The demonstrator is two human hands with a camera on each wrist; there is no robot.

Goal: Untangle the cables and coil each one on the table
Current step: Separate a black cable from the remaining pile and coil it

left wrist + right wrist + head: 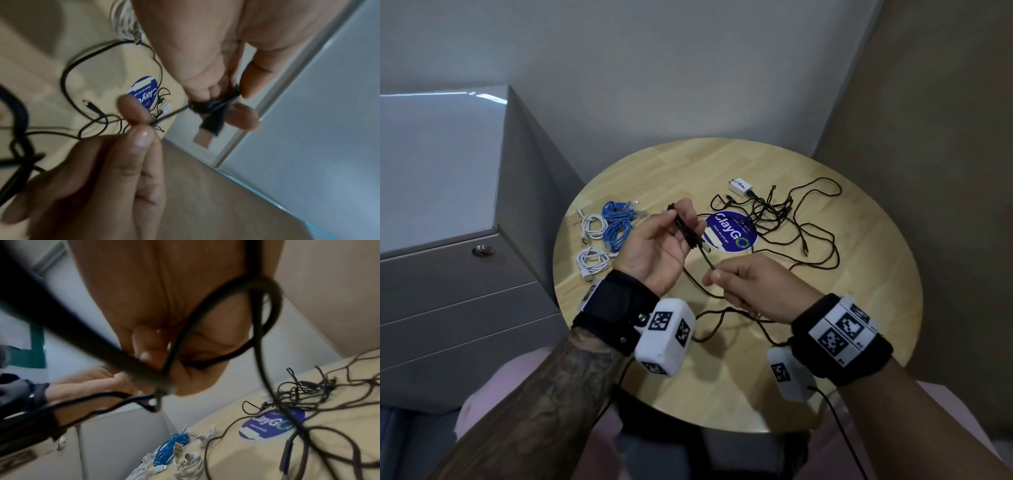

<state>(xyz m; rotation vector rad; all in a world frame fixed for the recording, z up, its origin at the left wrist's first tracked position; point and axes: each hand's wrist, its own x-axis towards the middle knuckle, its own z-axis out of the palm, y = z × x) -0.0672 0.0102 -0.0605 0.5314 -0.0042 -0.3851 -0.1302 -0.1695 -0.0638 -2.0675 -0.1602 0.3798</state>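
This looks like an office or shared workplace corner. Left of the hands stands a grey metal filing cabinet (458,274) with stacked drawers and a round key lock (482,251). Beneath the hands is a small round table (859,308) of pale wood grain, pushed into a corner where a plain grey-white wall (654,68) meets a brown panel (945,137) on the right. Just beyond the hands, a blue round sticker (732,231) on the tabletop reads "ClayGo", with smaller print that seems to say "Clean as you go", the sort of notice found on communal tables in workplaces.
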